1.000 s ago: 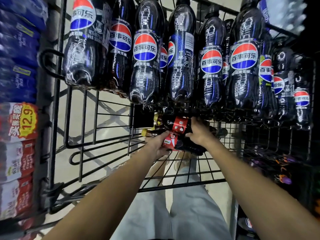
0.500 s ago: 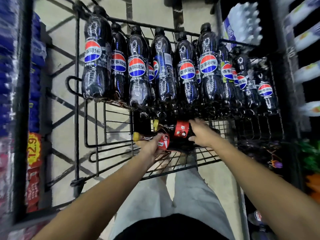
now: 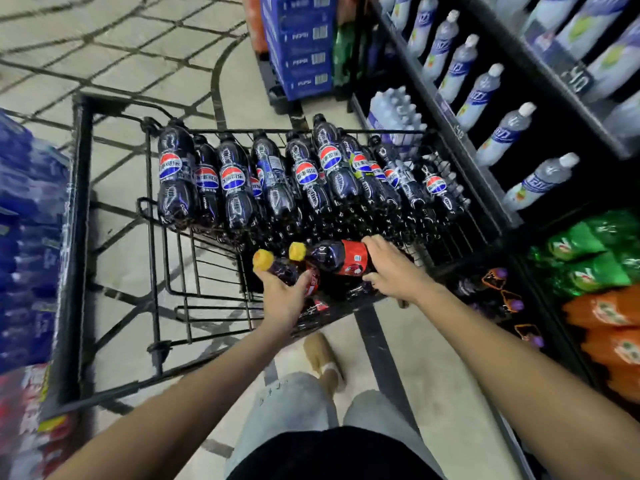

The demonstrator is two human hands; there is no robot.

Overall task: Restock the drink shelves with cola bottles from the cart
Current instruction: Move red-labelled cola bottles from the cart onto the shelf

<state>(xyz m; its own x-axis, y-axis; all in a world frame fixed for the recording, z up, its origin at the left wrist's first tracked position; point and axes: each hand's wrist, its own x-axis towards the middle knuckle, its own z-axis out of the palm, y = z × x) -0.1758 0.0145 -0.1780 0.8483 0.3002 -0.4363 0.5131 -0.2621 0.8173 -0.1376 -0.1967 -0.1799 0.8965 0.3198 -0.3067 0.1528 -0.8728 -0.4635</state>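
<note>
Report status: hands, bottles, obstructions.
Left hand grips yellow-capped cola bottle. Right hand grips second cola bottle, red label. Both over cart near end. No obstruction seen.

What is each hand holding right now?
Left hand grips the nearer cola bottle.
Right hand grips the farther cola bottle.

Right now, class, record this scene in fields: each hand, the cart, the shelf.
left hand: grips yellow-capped, red-labelled dark cola bottle
right hand: grips second yellow-capped cola bottle
black wire cart: holds row of dark bottles with red-white-blue labels
black shelf: right of cart, holds pale white-capped bottles
</note>
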